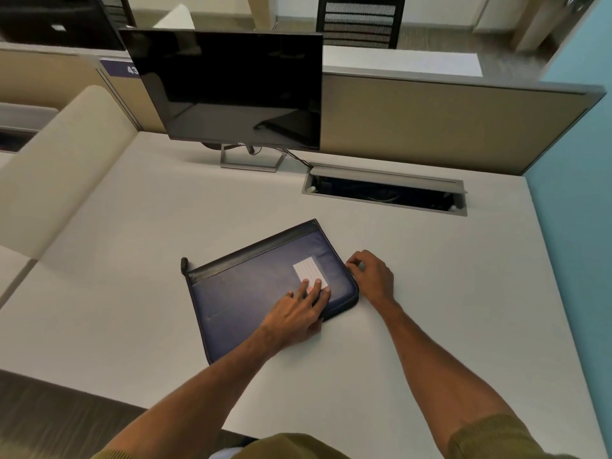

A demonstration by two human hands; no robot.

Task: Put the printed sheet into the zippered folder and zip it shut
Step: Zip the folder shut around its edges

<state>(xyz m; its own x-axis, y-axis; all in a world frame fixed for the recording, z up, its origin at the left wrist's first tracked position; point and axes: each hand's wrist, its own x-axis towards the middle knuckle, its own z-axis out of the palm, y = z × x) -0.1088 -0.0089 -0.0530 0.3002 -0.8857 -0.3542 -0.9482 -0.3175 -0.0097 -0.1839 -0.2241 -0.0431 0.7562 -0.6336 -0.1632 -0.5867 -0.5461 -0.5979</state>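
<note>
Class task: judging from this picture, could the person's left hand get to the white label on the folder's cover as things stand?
Probably yes: the left hand lies flat on the folder with its fingertips already on the white label, and nothing covers it.

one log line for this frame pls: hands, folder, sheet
left hand: flat on zippered folder, open | right hand: pinching at folder's right edge, likely zipper | folder: flat on desk | sheet: not visible

Matt navy leather-look zippered folder (251,293) with white paper label (309,270); smooth matt desk (430,293); glossy black monitor (231,87), brushed-metal stand (253,160).
</note>
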